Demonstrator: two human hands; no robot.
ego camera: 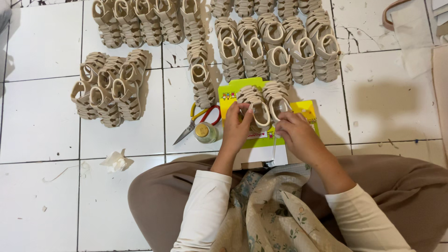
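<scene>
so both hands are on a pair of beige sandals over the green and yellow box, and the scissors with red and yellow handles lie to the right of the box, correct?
Not quite: the scissors lie to the left of the green and yellow box, beside a small bottle. The rest holds: the head view shows the left hand and the right hand on a pair of beige sandals over that box.

Single head-worn view, looking steeply down, close over lap and tiled floor
</scene>
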